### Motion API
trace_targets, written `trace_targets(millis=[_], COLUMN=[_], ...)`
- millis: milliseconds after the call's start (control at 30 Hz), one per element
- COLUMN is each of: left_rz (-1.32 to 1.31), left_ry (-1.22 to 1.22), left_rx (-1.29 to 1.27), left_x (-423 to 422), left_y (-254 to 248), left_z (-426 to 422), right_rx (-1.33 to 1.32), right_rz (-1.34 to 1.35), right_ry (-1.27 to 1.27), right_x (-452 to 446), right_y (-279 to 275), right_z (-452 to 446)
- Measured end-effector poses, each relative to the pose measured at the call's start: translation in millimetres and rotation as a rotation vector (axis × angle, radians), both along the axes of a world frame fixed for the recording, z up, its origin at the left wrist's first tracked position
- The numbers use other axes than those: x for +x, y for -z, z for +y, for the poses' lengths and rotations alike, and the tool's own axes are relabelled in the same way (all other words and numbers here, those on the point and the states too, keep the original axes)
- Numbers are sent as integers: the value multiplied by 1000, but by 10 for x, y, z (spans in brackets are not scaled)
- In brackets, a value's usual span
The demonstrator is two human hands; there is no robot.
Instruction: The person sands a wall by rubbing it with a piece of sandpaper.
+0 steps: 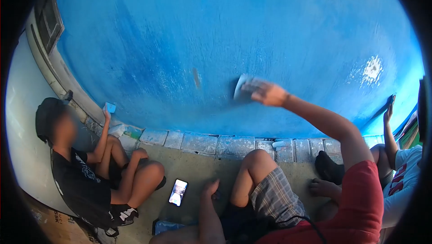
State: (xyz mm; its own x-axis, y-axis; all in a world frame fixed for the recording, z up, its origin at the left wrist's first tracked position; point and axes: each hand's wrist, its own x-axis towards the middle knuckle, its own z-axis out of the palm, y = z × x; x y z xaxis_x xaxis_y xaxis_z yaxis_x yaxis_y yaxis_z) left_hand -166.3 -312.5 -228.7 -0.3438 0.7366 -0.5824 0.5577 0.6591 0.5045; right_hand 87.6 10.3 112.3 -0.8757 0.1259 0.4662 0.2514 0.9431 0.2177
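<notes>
My right hand (267, 93), smeared a little by motion, is at the end of a raised arm in a red sleeve. It presses a flat, pale-blue piece (240, 86) against the blue wall (193, 32); what the piece is made of I cannot tell. Streaks and darker blue patches mark the paint, and a small brownish patch (196, 77) shows left of my hand. My left hand (212, 189) hangs low over the floor with loosely bent fingers apart and nothing visible in them. Just left of it lies a phone (178, 192) with a lit screen.
A person in black (81, 172) sits at left, holding a light-blue square (110, 107) near the wall. Another person (402, 167) at right reaches to the wall. Stone blocks (198, 143) line its base, with a pale-blue piece (282, 143) on them. Cardboard (58, 226) lies lower left.
</notes>
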Motion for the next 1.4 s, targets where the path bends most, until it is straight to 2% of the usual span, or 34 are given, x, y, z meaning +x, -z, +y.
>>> trace_targets(millis=[33, 67, 133, 200, 233, 267, 300, 367, 500, 533, 600, 633, 667, 733, 767, 867, 900, 1000, 1100, 1200, 1267, 1333, 1400], left_rz=[-5, -10, -373, -298, -253, -228, -209, -184, 15, 106, 119, 137, 149, 238, 280, 114, 174, 248, 309, 36, -328, -683, -1038], left_ry=[-14, -28, -243, -194, -169, -156, -143, -137, -39, 29, -216, -199, -178, 55, 168, 345, 307, 260, 168, -55, -418, -733, -996], left_rx=[20, 41, -166, -182, -186, -164, -134, -75, 129, 202, 489, 754, 1019, 1125, 1179, 907, 879, 576, 590, 811, 815, 815, 827], left_x=[-13, 5, 144, 157, 109, 88, 91, 115, 49, 1, 146, 222, 296, 509, 572, 587, 553, 438, 460, 147, 187, 260, 347], left_y=[152, 159, -455, -423, -414, -401, -362, -330, -263, -232, -986, -1341, -1679, -2466, -2665, -2736, -2691, -2616, -2548, -1974, -2021, -2086, -2111], left_z=[-8, -18, 7, -2, -5, -13, -15, -4, 101, 175, 390, 464, 524, 514, 524, 526, 516, 495, 569, 617, 622, 597, 615], right_rx=[137, 273, 482, 276, 307, 85, 165, 62, -451, -585, -673, -670, -665, -727, -753, -668, -624, -719, -782, -773, -1146, -1013, -1101], right_rz=[237, 463, 932, 738, 446, 255, 57, 47, 512, 473, 386, 351, 318, 247, 209, 227, 226, 193, 268, 670, 780, 839, 457], right_ry=[101, 200, 370, 469, 117, 78, 6, 114, 318, 326, 246, 204, 161, 146, 132, 79, 80, 47, 45, 325, 537, 661, 962], right_x=[50, 117, 220, 144, 276, 295, 333, 403, 257, 222, 90, 20, -57, -219, -284, -462, -484, -571, -571, -226, 233, 709, 1143], right_y=[-90, -471, -731, -520, -178, 174, 423, 778, 1068, 1304, 1189, 1213, 1242, 1293, 1299, 1324, 1332, 1465, 1589, 1593, 1711, 2336, 2757], right_z=[90, -1, -86, -209, -53, -101, -189, -397, -1088, -1140, -1395, -1481, -1534, -1607, -1618, -1633, -1632, -1618, -1537, -1245, -1068, -1018, -1190])
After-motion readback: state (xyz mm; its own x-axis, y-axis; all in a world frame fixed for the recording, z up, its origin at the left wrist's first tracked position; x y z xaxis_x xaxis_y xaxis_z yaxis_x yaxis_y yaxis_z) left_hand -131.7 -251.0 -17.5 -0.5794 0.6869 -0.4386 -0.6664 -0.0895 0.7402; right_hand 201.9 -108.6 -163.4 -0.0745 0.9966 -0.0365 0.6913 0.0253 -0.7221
